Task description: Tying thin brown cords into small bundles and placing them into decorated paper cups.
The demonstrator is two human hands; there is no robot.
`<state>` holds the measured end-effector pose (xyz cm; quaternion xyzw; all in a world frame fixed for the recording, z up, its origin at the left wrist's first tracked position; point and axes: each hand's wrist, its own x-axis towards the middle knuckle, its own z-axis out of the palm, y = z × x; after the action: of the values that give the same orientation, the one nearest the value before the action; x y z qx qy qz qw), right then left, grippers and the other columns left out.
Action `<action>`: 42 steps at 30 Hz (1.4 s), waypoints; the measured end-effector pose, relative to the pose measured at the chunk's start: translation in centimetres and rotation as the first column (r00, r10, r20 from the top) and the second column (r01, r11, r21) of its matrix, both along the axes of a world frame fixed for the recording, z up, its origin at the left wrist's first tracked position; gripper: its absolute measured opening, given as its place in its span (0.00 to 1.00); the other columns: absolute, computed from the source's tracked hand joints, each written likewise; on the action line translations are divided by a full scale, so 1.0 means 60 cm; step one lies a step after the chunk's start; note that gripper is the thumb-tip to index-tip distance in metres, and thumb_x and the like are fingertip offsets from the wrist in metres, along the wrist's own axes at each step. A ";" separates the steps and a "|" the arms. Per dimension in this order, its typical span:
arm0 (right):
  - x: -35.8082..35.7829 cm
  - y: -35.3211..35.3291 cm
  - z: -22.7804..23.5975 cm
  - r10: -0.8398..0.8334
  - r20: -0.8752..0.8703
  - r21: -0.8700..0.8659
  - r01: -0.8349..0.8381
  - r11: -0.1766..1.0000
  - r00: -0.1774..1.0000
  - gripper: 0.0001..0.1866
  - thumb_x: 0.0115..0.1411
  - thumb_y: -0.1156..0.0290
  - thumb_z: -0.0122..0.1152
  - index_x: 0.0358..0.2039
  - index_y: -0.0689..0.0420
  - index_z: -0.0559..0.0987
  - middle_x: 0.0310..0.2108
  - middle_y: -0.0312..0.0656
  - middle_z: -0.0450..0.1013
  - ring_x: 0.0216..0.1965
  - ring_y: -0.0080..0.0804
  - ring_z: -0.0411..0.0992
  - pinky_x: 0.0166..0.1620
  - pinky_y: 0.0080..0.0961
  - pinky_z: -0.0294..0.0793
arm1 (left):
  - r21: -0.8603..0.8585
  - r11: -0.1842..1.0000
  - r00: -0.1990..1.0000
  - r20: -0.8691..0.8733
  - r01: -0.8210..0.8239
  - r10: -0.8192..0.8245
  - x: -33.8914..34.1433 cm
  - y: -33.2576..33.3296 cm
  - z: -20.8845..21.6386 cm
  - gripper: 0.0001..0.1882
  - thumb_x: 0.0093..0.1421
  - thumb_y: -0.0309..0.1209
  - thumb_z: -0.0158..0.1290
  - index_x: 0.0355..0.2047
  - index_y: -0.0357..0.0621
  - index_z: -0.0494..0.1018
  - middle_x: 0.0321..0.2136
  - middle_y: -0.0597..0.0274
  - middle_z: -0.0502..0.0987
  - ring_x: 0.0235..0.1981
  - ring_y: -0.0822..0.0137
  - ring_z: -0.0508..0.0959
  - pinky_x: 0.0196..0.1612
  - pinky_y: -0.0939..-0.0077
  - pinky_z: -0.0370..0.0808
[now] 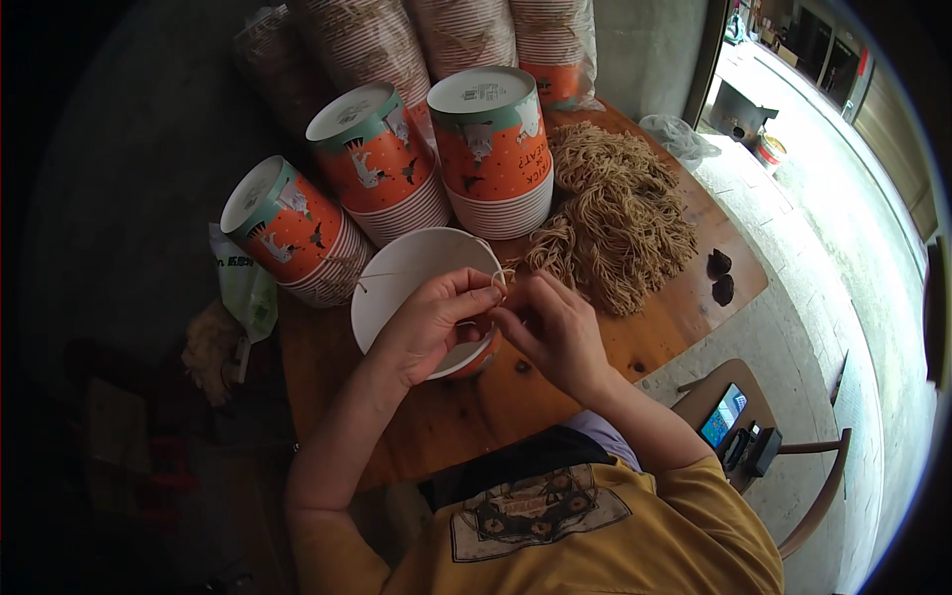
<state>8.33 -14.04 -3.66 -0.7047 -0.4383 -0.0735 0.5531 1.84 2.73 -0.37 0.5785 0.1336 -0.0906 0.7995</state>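
Note:
A paper bucket [397, 268], white inside and orange outside, tilts toward me at the table's near side. A thin tan cord [388, 274] passes through its left wall and crosses the opening. My left hand [443, 309] reaches over the mouth, thumb and forefinger pinching cord at the right rim. Just outside that rim, my right hand [557, 327] is closed with curled fingers and its thumb toward the left hand; what it grips is hidden. Behind the right hand lies a big heap of tan cords [635, 223].
Upside-down stacks of orange buckets [496, 149] stand behind, with plastic-wrapped stacks [461, 35] farther back. Two small dark pieces [721, 276] lie on the wooden table [436, 426] at right. A chair [764, 416] holding a phone [724, 415] stands to my right.

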 end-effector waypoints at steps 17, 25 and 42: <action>0.050 -0.011 0.012 0.063 0.142 -0.027 -0.060 0.998 0.988 0.12 0.52 0.75 0.62 0.38 0.56 0.75 0.36 0.40 0.69 0.40 0.40 0.69 0.43 0.34 0.72 | 0.100 0.994 0.998 0.027 0.045 -0.048 -0.002 -0.004 0.015 0.07 0.63 0.26 0.50 0.40 0.38 0.69 0.32 0.65 0.73 0.32 0.76 0.74 0.38 0.82 0.74; 0.071 -0.011 0.006 0.154 0.268 -0.048 -0.147 0.988 0.951 0.08 0.52 0.77 0.60 0.33 0.58 0.73 0.40 0.41 0.68 0.42 0.39 0.68 0.46 0.32 0.71 | 0.104 0.994 0.998 0.043 0.033 -0.038 -0.005 -0.004 0.021 0.08 0.59 0.20 0.51 0.39 0.40 0.67 0.33 0.65 0.72 0.33 0.75 0.73 0.38 0.82 0.72; 0.053 -0.018 0.009 0.293 -0.203 -0.033 -0.306 0.952 0.934 0.07 0.55 0.74 0.61 0.33 0.59 0.73 0.28 0.35 0.66 0.27 0.24 0.69 0.30 0.22 0.69 | 0.788 0.571 0.855 0.443 -0.229 -0.269 -0.014 -0.027 0.008 0.14 0.60 0.19 0.49 0.43 0.42 0.59 0.34 0.58 0.70 0.35 0.65 0.78 0.39 0.69 0.76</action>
<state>11.51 -15.11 -3.13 -0.6508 -0.4863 0.0952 0.5752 1.03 1.11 0.09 0.8847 -0.0671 0.1313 0.4423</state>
